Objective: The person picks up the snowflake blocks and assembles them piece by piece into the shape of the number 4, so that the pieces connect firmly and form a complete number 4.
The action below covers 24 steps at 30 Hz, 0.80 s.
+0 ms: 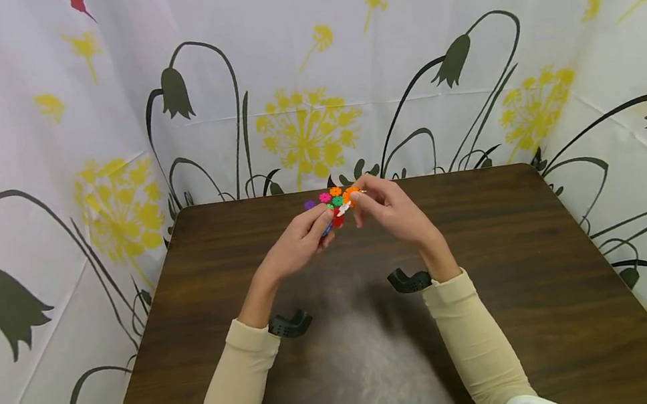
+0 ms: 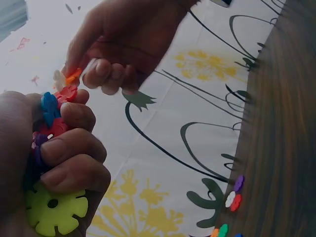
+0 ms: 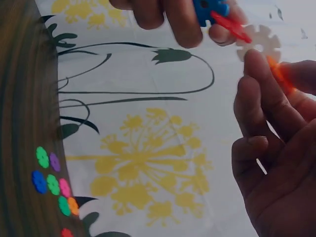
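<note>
My left hand [image 1: 300, 238] grips a cluster of notched flower-shaped plastic discs. In the left wrist view, a yellow-green disc [image 2: 49, 217] sticks out below its fingers, while a blue disc [image 2: 49, 108] and a red disc [image 2: 54, 127] show beside them. At the cluster's far end stands a white disc [image 3: 267, 43], edge-on to a red disc [image 3: 232, 27] in the right wrist view. My right hand [image 1: 394, 213] pinches an orange disc [image 3: 281, 76] between thumb and fingers, and this disc meets the white one's rim. The cluster's inner part is hidden in the left palm.
Several loose discs lie near the far edge of the dark wooden table [image 1: 495, 315], among them a purple disc [image 1: 310, 205], a blue disc [image 3: 39, 182] and a pink disc [image 3: 64, 187]. A flower-patterned curtain [image 1: 293, 51] hangs behind the table.
</note>
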Tool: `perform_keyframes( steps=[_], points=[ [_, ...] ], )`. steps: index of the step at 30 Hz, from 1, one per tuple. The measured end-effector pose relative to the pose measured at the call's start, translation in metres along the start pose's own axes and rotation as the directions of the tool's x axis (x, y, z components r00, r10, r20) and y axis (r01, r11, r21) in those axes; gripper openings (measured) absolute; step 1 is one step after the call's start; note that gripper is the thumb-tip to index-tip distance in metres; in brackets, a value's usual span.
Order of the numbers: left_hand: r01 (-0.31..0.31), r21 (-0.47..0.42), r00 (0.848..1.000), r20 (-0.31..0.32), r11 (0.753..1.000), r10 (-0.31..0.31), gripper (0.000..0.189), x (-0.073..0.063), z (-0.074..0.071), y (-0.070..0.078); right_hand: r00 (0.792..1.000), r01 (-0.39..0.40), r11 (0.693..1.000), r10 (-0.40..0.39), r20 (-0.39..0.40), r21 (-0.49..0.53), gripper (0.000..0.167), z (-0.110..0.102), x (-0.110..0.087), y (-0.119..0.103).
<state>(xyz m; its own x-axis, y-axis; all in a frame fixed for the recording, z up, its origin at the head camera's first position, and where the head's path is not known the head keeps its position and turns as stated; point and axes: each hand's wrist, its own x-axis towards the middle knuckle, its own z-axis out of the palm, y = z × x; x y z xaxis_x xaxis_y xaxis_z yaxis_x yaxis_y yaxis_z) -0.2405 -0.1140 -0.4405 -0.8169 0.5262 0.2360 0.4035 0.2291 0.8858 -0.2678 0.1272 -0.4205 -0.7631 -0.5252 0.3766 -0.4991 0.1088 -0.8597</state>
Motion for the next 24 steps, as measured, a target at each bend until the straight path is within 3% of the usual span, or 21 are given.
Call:
perform_keyframes(
  steps=[4, 7, 12, 16, 24],
  points=[
    [-0.040, -0.022, 0.997, -0.059, 0.999, 0.039, 0.030, 0.002, 0.000, -0.002, 0.997, 0.051, 0.995, -0.045, -0.068, 0.084, 0.035, 0.005, 0.002, 0.015],
    [-0.077, -0.052, 0.992, -0.105, 0.996, 0.072, 0.027, 0.001, -0.003, -0.002, 0.994, 0.045, 0.992, -0.032, -0.105, 0.117, 0.050, 0.010, 0.006, 0.030],
    [-0.130, -0.103, 0.980, -0.167, 0.986, 0.112, 0.026, 0.000, -0.011, 0.001, 0.981, -0.141, 0.989, 0.147, -0.127, 0.055, 0.038, 0.019, 0.015, 0.066],
    [-0.143, -0.112, 0.971, -0.210, 0.983, 0.118, 0.032, -0.002, -0.017, 0.004, 0.950, -0.301, 0.953, 0.296, -0.103, -0.040, 0.026, 0.031, 0.022, 0.093],
    [-0.198, -0.179, 0.933, -0.336, 0.964, 0.130, 0.035, -0.008, -0.022, 0.008, 0.902, -0.430, 0.890, 0.416, -0.117, -0.153, 0.020, 0.056, 0.033, 0.138]
  ],
)
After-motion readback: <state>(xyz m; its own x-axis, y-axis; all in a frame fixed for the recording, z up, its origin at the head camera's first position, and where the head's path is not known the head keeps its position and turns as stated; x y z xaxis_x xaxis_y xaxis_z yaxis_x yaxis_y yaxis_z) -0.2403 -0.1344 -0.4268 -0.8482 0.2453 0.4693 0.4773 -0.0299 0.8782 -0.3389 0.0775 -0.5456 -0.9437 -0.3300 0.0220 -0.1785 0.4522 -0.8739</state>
